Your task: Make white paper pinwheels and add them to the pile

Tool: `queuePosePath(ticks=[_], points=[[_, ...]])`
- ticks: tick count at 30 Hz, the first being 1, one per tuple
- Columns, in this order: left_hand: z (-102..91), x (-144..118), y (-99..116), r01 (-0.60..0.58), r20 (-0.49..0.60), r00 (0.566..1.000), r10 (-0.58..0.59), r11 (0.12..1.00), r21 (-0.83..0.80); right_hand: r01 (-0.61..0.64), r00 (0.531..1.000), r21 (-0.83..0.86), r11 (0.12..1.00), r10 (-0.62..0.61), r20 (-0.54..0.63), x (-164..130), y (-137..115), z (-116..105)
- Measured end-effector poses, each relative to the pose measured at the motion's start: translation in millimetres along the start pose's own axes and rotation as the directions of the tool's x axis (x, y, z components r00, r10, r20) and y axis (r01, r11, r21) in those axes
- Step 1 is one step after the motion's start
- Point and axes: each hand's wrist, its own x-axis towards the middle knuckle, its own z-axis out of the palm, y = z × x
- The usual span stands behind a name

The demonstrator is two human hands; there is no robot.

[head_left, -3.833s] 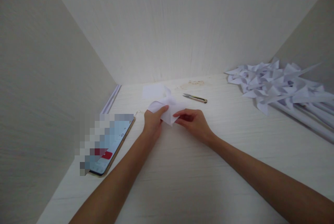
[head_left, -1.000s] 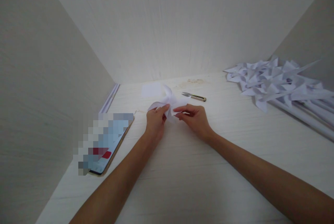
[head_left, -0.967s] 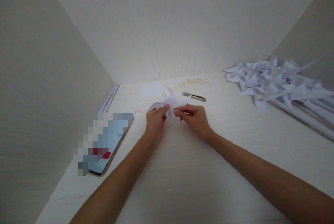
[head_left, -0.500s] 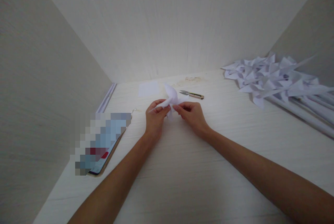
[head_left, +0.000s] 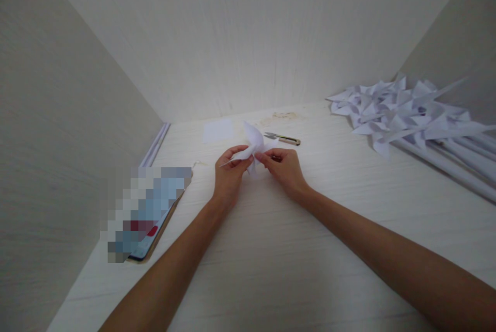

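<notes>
Both hands meet on a white paper pinwheel (head_left: 254, 138) above the middle of the table. My left hand (head_left: 229, 168) is closed on its left side, thumb near the centre and fingers behind the paper. With thumb and forefinger together, my right hand (head_left: 282, 167) pinches the paper close to the pinwheel's middle. The curved blades stick out upward, left and right, and a small point hangs below. Just beyond my right hand lies a pair of thread snips (head_left: 282, 139). A square sheet of white paper (head_left: 218, 130) rests flat behind my left hand.
At the right, several paper pinwheels (head_left: 403, 110) are piled beside rolled white paper sticks (head_left: 449, 167). More white sticks (head_left: 155, 145) lean along the left wall. A phone (head_left: 155, 239), partly blurred out, lies left of my forearm. Walls enclose the table (head_left: 294, 265) at back and sides.
The view has shifted slightly. My right fingertips sit a little nearer the pinwheel's centre, and its blades look a bit more gathered. Both hands keep hold of it.
</notes>
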Motion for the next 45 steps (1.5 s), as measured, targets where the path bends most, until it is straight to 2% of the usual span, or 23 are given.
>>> queuePosePath(ticks=[9,14,19,26,29,32,34,36,39,45], points=[[0.1,1.2,0.0,-0.009,0.024,1.0,0.008,1.0,0.017,0.003,1.0,-0.003,1.0,-0.003,-0.013,0.3,0.0,-0.7],[1.8,0.4,-0.4,-0.001,0.018,1.0,0.002,1.0,-0.027,0.03,0.999,-0.026,0.999,-0.031,-0.038,-0.5,0.2,0.2],[4.7,-1.6,-1.3,-0.001,-0.033,0.999,0.0,1.0,-0.029,0.046,0.998,-0.041,0.998,-0.047,-0.033,-1.2,0.5,0.5],[7.2,-1.3,-3.7,-0.054,-0.116,0.992,0.054,0.999,0.003,0.043,0.999,-0.006,0.999,-0.044,-0.015,-2.8,-1.4,1.8],[2.4,3.5,-1.8,-0.085,-0.148,0.986,0.078,0.996,-0.04,0.101,0.99,0.017,0.995,-0.099,-0.105,-1.7,-1.1,0.2],[-6.0,7.5,1.7,-0.048,-0.11,0.993,0.043,0.998,-0.051,0.112,0.971,0.063,0.992,-0.096,-0.221,4.2,2.2,-4.3],[-11.5,8.4,3.7,-0.011,-0.039,0.999,0.011,1.0,-0.001,0.095,0.986,0.133,0.986,-0.075,-0.152,9.2,4.5,-7.9],[-15.4,8.2,4.5,0.016,0.04,0.999,-0.019,0.996,0.083,0.058,0.998,0.193,0.979,-0.059,-0.003,13.0,5.8,-10.8],[-17.0,7.0,4.6,0.029,0.119,0.991,-0.055,0.977,0.212,0.0,0.986,0.22,0.976,-0.037,0.166,15.0,5.5,-12.8],[-12.1,4.8,6.8,0.074,0.139,0.982,-0.131,0.932,0.354,-0.034,0.956,0.15,0.988,-0.011,0.293,14.3,6.1,-14.4]])
